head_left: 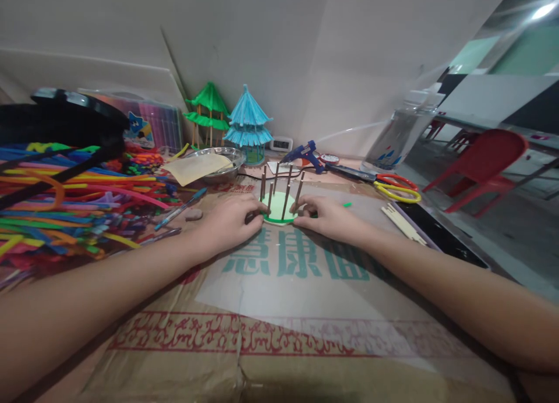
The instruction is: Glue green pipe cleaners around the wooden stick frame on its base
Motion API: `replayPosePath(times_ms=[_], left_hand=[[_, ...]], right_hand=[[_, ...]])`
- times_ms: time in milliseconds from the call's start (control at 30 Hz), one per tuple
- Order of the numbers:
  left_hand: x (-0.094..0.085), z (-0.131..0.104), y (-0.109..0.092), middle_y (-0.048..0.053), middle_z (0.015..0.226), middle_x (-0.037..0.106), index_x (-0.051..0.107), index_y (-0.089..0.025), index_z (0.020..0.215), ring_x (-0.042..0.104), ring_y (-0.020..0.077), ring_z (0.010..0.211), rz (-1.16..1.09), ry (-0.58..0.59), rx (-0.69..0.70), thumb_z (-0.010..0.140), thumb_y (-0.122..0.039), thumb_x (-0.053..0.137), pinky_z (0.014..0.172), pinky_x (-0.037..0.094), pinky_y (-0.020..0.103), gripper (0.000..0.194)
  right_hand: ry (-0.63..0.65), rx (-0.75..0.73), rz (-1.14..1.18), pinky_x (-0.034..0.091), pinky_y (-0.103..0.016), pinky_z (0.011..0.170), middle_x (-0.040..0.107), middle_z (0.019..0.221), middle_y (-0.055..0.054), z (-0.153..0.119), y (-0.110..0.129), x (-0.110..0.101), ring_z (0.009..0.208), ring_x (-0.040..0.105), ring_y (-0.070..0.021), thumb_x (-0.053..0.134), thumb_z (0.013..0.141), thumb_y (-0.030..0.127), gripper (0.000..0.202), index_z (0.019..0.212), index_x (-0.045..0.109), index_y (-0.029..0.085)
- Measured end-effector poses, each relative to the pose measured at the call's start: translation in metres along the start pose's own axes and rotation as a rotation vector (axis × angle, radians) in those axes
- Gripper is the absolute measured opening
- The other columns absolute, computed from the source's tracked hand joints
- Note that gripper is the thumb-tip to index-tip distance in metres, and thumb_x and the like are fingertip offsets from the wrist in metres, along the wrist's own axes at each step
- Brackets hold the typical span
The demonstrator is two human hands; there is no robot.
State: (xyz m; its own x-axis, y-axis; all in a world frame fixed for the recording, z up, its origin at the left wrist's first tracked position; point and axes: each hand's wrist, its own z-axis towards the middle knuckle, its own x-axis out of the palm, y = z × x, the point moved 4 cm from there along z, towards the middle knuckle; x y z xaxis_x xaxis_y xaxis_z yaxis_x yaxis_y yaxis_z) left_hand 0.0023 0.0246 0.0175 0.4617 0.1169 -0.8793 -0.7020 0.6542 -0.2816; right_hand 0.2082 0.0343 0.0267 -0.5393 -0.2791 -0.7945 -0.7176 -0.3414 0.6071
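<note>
A pale green round base [278, 206] with a brighter green rim rests on the covered table in front of me. Several thin brown sticks [286, 202] stand upright on it in a ring, a few leaning slightly. My left hand [233, 219] holds the base's left edge between thumb and fingers. On the opposite side, my right hand [327, 218] grips the right edge, its curled fingers close to the rightmost stick. Behind the base lies a blue glue gun [304, 154]. Two small pagoda models, one green [208, 109] and one blue [247, 120], stand against the wall.
Colourful pipe cleaners [65, 199] are heaped at the left, near a blue pen [180, 209]. A metal bowl [233, 156] sits behind, with yellowish paper [198, 167] across it. Large scissors [395, 187], pale sticks [402, 223] and a clear bottle [395, 135] are at the right.
</note>
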Motion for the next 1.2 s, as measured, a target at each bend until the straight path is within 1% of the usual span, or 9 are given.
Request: replayPosePath(times_ms=[167,267,433,733,800,900,967,1067,1200], left_hand=[[0.0,0.001,-0.001,0.007,0.099,0.071,0.071,-0.017,0.101,0.065,0.0233,0.094,0.013,-0.002,0.01,0.092,-0.034,0.054,0.082,0.049,0.035,0.025],[0.0,0.001,-0.001,0.007,0.096,0.071,0.071,-0.018,0.1,0.064,0.0224,0.091,0.014,0.003,0.02,0.094,-0.04,0.054,0.078,0.048,0.034,0.029],[0.0,0.001,-0.001,0.007,0.097,0.071,0.071,-0.017,0.099,0.064,0.0214,0.09,0.005,0.003,0.03,0.094,-0.037,0.056,0.076,0.047,0.032,0.025],[0.001,0.001,0.0,0.006,0.098,0.071,0.069,-0.018,0.099,0.064,0.0219,0.091,0.008,-0.002,0.044,0.094,-0.037,0.056,0.078,0.047,0.033,0.024],[-0.001,0.0,-0.001,0.006,0.094,0.071,0.068,-0.017,0.096,0.064,0.0212,0.087,0.011,-0.021,0.011,0.092,-0.037,0.057,0.073,0.046,0.032,0.023],[-0.009,-0.004,-0.008,0.003,0.078,0.067,0.065,-0.017,0.086,0.06,0.0189,0.071,0.058,-0.089,-0.03,0.089,-0.036,0.059,0.063,0.041,0.03,0.021],[-0.012,-0.008,-0.016,0.003,0.073,0.066,0.065,-0.017,0.083,0.06,0.0189,0.069,0.105,-0.101,0.056,0.09,-0.034,0.058,0.063,0.041,0.031,0.02],[-0.01,-0.011,-0.025,0.004,0.082,0.07,0.07,-0.019,0.093,0.064,0.0193,0.077,0.129,-0.069,0.251,0.094,-0.032,0.053,0.069,0.043,0.032,0.021],[-0.004,-0.011,-0.022,0.004,0.082,0.07,0.073,-0.021,0.1,0.064,0.0182,0.076,0.139,-0.04,0.327,0.098,-0.031,0.05,0.065,0.042,0.03,0.026]], right_hand=[[0.065,0.012,0.079,0.034,-0.025,0.053,0.056,0.06,0.006,0.0,0.0,0.002,0.054,0.051,-0.013,0.061,0.082,0.025,0.02,0.101,0.059,0.019],[0.087,0.011,0.066,0.033,-0.025,0.053,0.053,0.058,0.007,-0.002,0.003,0.002,0.053,0.048,-0.0123,0.062,0.082,0.024,0.019,0.099,0.059,0.018],[0.089,0.002,0.013,0.032,-0.025,0.053,0.052,0.057,0.007,-0.006,0.006,0.004,0.054,0.048,-0.012,0.063,0.083,0.024,0.017,0.098,0.059,0.018],[0.117,0.008,0.043,0.032,-0.026,0.052,0.054,0.059,0.006,-0.006,0.004,0.0,0.054,0.048,-0.0121,0.058,0.083,0.017,0.019,0.102,0.061,0.017],[0.117,0.006,0.039,0.033,-0.026,0.052,0.055,0.059,0.006,-0.006,0.005,0.0,0.053,0.048,-0.0121,0.058,0.083,0.017,0.019,0.102,0.061,0.017],[0.1,0.009,0.022,0.034,-0.025,0.053,0.056,0.058,0.006,-0.006,0.005,0.001,0.053,0.049,-0.0122,0.058,0.082,0.016,0.02,0.102,0.061,0.017],[0.103,0.015,0.032,0.036,-0.025,0.054,0.058,0.058,0.006,-0.006,0.005,0.002,0.054,0.051,-0.0126,0.057,0.082,0.016,0.021,0.102,0.061,0.017],[0.104,0.005,0.047,0.037,-0.025,0.055,0.06,0.062,0.004,-0.005,0.004,0.003,0.056,0.053,-0.013,0.056,0.083,0.015,0.019,0.101,0.06,0.017],[0.102,-0.009,0.034,0.037,-0.025,0.054,0.059,0.063,0.004,-0.005,0.004,0.003,0.057,0.052,-0.0125,0.055,0.083,0.014,0.016,0.099,0.059,0.017]])
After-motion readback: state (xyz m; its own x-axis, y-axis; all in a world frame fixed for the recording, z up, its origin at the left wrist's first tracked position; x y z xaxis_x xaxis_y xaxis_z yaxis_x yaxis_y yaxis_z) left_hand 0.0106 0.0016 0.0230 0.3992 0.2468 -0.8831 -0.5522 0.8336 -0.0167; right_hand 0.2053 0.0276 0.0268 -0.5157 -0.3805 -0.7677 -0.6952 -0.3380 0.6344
